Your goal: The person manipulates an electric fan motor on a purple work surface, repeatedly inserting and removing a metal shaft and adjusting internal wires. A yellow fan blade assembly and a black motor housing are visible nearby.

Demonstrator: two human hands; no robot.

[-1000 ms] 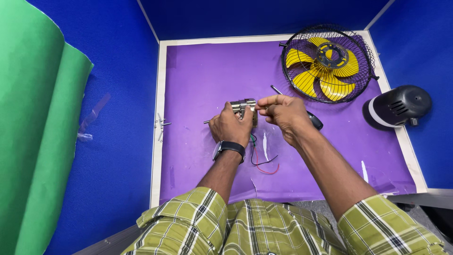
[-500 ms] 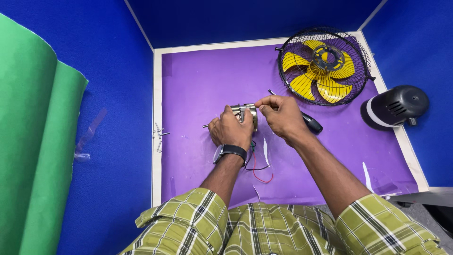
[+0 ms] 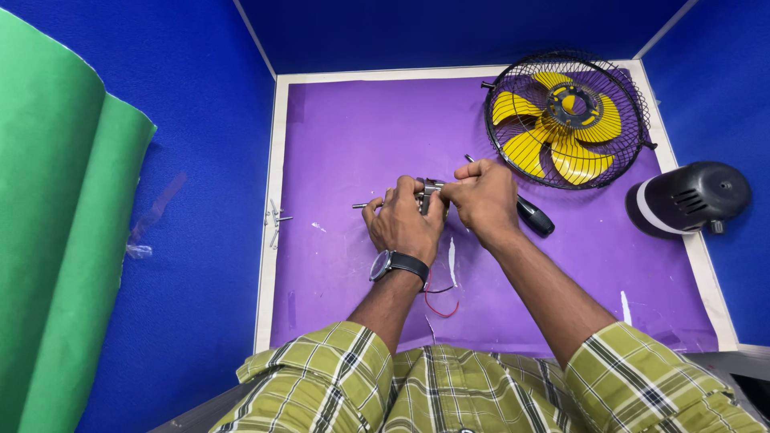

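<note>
While our left hand (image 3: 403,224) grips the small metal motor part (image 3: 431,191), our right hand (image 3: 481,196) pinches the screwdriver (image 3: 531,215); the fan cage (image 3: 566,120) and motor housing (image 3: 686,199) lie detached.

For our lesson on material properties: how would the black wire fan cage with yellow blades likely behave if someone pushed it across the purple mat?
The fan cage lies flat on the purple mat, so it would probably slide rather than roll or tip. Its open wire build suggests it is light for its size. The thin wires may bend if pressed hard.

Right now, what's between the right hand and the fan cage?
Head view: only the black-handled screwdriver, lying beside the right hand, and bare purple mat before the fan cage.
</note>
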